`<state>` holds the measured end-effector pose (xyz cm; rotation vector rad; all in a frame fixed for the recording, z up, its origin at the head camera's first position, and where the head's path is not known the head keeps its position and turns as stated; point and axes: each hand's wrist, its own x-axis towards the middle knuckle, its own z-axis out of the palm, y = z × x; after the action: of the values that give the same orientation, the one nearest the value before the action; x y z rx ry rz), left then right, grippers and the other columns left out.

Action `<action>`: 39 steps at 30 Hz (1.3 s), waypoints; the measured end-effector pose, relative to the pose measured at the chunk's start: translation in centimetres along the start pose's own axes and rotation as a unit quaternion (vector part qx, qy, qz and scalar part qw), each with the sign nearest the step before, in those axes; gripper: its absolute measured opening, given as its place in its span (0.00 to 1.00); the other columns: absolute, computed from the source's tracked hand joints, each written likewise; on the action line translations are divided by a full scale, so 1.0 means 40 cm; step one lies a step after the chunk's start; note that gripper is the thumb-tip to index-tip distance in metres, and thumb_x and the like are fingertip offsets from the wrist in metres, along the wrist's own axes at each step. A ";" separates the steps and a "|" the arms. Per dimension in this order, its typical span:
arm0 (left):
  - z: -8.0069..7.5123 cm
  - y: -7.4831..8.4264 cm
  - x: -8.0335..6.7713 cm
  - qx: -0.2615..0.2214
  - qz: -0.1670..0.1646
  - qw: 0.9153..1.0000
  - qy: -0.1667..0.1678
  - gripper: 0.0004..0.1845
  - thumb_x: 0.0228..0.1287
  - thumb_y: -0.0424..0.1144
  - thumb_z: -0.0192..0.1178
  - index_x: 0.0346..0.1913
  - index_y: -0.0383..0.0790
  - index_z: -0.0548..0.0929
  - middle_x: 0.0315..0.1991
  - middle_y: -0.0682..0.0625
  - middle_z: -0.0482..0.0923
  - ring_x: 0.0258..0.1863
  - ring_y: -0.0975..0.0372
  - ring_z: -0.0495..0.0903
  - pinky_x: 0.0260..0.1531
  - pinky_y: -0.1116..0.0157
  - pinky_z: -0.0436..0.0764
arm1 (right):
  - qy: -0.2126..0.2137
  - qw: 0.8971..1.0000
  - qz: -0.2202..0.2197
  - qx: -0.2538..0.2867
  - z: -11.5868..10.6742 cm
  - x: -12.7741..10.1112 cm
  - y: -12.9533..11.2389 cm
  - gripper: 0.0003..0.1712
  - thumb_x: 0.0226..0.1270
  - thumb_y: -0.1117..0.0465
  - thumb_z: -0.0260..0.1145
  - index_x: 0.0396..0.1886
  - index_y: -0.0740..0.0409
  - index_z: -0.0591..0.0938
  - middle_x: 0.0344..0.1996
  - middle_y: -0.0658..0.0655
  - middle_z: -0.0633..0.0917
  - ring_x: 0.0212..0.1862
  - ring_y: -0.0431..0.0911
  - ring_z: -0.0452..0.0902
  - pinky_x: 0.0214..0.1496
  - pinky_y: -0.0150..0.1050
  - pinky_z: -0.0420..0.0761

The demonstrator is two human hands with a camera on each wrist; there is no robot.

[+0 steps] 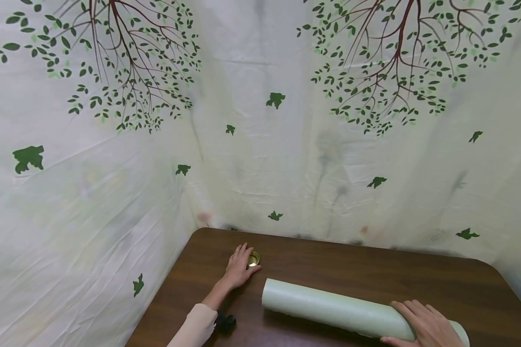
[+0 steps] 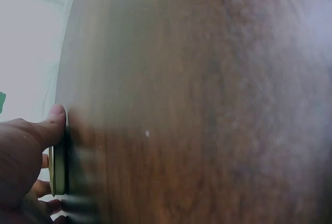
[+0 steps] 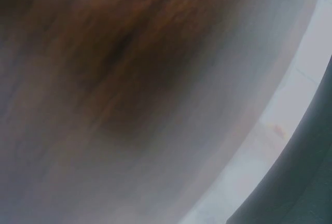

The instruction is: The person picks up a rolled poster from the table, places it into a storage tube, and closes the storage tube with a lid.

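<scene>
A long pale green roll (image 1: pixel 330 303) lies slantwise across the front of the brown table. My right hand (image 1: pixel 430 323) holds it near its right end, fingers over the top and thumb on the near side. In the right wrist view only the dark curved side of the roll (image 3: pixel 301 182) shows, and the hand is out of sight. Farther back on the left, my left hand (image 1: pixel 239 267) grips a small round gold-coloured thing (image 1: pixel 253 259) like a shallow ring. Its edge (image 2: pixel 59 169) stands between thumb and fingers in the left wrist view; the palm side is hidden.
The wooden table (image 1: pixel 330 255) has rounded back corners. Pale curtains (image 1: pixel 252 168) with printed leaves and branches hang behind it and along the left side. A black device (image 1: pixel 226 322) sits at my left wrist beside the cream sleeve (image 1: pixel 197 323).
</scene>
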<state>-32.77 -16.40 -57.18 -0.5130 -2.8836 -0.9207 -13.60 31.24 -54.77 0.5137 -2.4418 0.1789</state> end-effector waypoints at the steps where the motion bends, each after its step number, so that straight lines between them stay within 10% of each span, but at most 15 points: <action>1: -0.001 -0.002 -0.003 -0.004 0.000 1.000 -0.001 0.34 0.68 0.44 0.69 0.69 0.26 0.71 0.75 0.25 0.61 0.77 0.31 0.57 0.71 0.30 0.58 | -0.001 1.000 0.001 0.000 -0.001 -0.001 0.000 0.46 0.30 0.20 0.77 0.44 0.48 0.88 0.31 0.41 0.83 0.28 0.34 0.75 0.28 0.36 0.74; 16: -0.047 0.012 -0.076 -0.177 -0.006 0.984 0.027 0.33 0.71 0.45 0.67 0.72 0.33 0.69 0.71 0.32 0.72 0.67 0.41 0.75 0.63 0.43 0.75 | 0.009 1.000 0.019 -0.014 -0.013 -0.002 -0.004 0.46 0.29 0.21 0.79 0.44 0.49 0.88 0.30 0.42 0.84 0.27 0.38 0.77 0.27 0.37 0.75; 22: -0.086 0.033 -0.112 -0.386 -0.031 0.922 -0.021 0.29 0.77 0.39 0.60 0.73 0.31 0.65 0.73 0.28 0.67 0.70 0.42 0.74 0.61 0.68 0.78 | 0.029 0.999 0.013 -0.012 -0.009 -0.001 -0.004 0.47 0.27 0.21 0.79 0.43 0.50 0.89 0.30 0.44 0.85 0.28 0.41 0.78 0.27 0.38 0.76; 26: -0.109 0.050 -0.129 -0.464 -0.010 0.884 -0.060 0.28 0.81 0.38 0.54 0.75 0.31 0.60 0.79 0.29 0.57 0.73 0.49 0.73 0.65 0.66 0.77 | 0.029 0.999 0.015 -0.015 -0.009 0.003 -0.003 0.48 0.28 0.20 0.78 0.43 0.50 0.89 0.30 0.44 0.85 0.27 0.41 0.78 0.27 0.38 0.75; 31: -0.122 0.071 -0.146 -0.496 0.008 0.865 -0.074 0.28 0.83 0.38 0.51 0.76 0.31 0.56 0.80 0.36 0.59 0.70 0.61 0.76 0.68 0.62 0.75 | 0.040 0.999 0.002 -0.019 -0.006 0.010 0.001 0.49 0.31 0.18 0.75 0.43 0.51 0.88 0.30 0.45 0.85 0.28 0.42 0.79 0.27 0.39 0.75; 39: -0.122 0.098 -0.169 -0.511 0.033 0.856 -0.072 0.28 0.83 0.36 0.50 0.75 0.28 0.54 0.79 0.40 0.62 0.74 0.47 0.70 0.67 0.68 0.73 | 0.068 0.997 -0.031 -0.014 0.001 0.024 0.002 0.49 0.38 0.16 0.71 0.43 0.53 0.88 0.29 0.46 0.85 0.28 0.42 0.79 0.27 0.37 0.74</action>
<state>-25.27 -18.18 -52.15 -0.7233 -2.1922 -2.4508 -14.36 30.99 -54.23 0.5453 -2.2892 0.1493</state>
